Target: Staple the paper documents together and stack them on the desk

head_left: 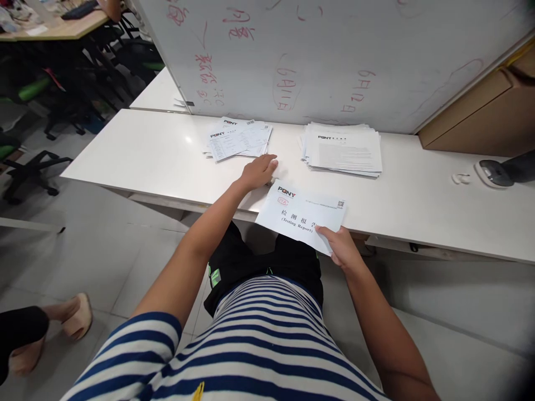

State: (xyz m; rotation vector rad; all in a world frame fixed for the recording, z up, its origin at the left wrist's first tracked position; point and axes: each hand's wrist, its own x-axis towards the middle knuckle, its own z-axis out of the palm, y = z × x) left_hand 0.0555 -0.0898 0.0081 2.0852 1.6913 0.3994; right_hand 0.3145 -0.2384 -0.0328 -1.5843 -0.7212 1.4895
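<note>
In the head view, my right hand (341,248) is closed on the lower right corner of a testing report (298,214), with the thumb on top. The white sheets carry a PONY logo, a red stamp and a small code, and are tilted over the table's front edge. My left hand (259,171) is low over the white table, just beyond the report's upper left corner, fingers stretched to the right. Something small and pale by its fingertips is too unclear to name. Behind it lies a loose pile of PONY papers (238,139). Farther right is a thicker paper stack (345,149).
A whiteboard (317,61) with red writing stands along the back of the white table (137,150). On the right are a cardboard box (476,114), a dark device (495,172) and a small white item (461,178). Another person's foot (77,317) shows lower left, near office chairs.
</note>
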